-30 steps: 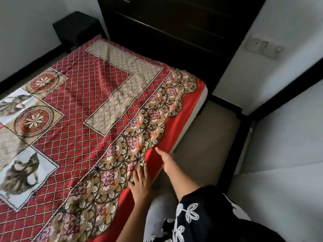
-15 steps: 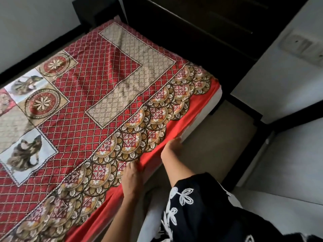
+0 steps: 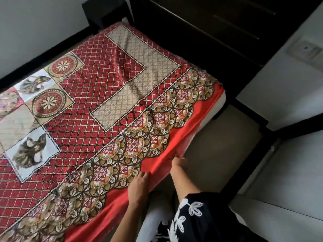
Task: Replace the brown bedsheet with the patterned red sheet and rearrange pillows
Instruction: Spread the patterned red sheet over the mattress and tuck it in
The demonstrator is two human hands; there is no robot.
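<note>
The patterned red sheet (image 3: pixel 97 109) covers the bed, its plain red border (image 3: pixel 190 124) hanging over the near side. My left hand (image 3: pixel 139 186) lies flat on that border at the mattress edge, fingers straight. My right hand (image 3: pixel 176 162) is lower, at the side of the mattress, gripping the hanging red edge, which bunches just above it; its fingertips are hidden by the cloth. No brown sheet or pillow is in view.
A white mattress corner (image 3: pixel 221 103) shows at the far end of the bed. A dark wardrobe (image 3: pixel 201 27) stands behind it and a black bedside unit (image 3: pixel 104 9) at the back left. Beige floor (image 3: pixel 218 145) runs between the bed and a white wall (image 3: pixel 279 81) with black skirting.
My right hand dropped from the bed's top edge to the mattress side and took hold of the hanging red border. My left hand stayed flat on the sheet.
</note>
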